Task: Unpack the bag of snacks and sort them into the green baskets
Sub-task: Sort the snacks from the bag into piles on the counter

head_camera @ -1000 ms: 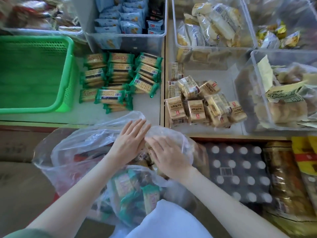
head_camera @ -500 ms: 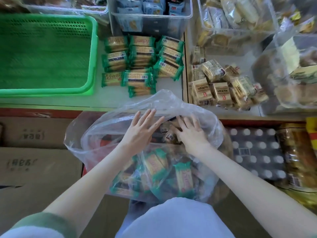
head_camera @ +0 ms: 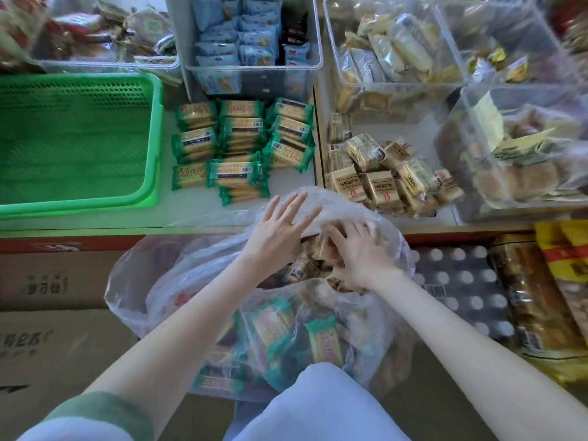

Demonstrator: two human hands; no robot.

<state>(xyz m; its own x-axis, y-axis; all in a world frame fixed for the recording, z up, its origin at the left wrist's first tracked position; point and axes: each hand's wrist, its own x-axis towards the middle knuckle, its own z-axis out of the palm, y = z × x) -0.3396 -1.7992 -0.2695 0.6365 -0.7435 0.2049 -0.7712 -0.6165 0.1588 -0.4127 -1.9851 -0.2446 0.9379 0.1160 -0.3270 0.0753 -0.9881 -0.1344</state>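
Below the shelf edge, by the head view, the clear thin plastic bag point(head_camera: 143, 281) of snacks lies open at the person's lap. The left hand point(head_camera: 280, 230), fingers spread wide, presses the bag's upper film back. The right hand point(head_camera: 359, 253) curls round small tan-wrapped packets point(head_camera: 318, 251) inside the mouth. Unpacking seems the step in hand. Next, those packets likely need lifting clear and sorting, either beside the tan-wrapped pile point(head_camera: 381, 179) on the shelf or into the green perforated plastic basket point(head_camera: 76, 206) at far left.

The green basket point(head_camera: 76, 144) is lying open from above. Just right of the basket, stacked green packets point(head_camera: 241, 148) are crowding the bench point(head_camera: 197, 218), leaving a bare strip along the basket's near side. Behind it, clear bins point(head_camera: 254, 81) are walling the far edge.
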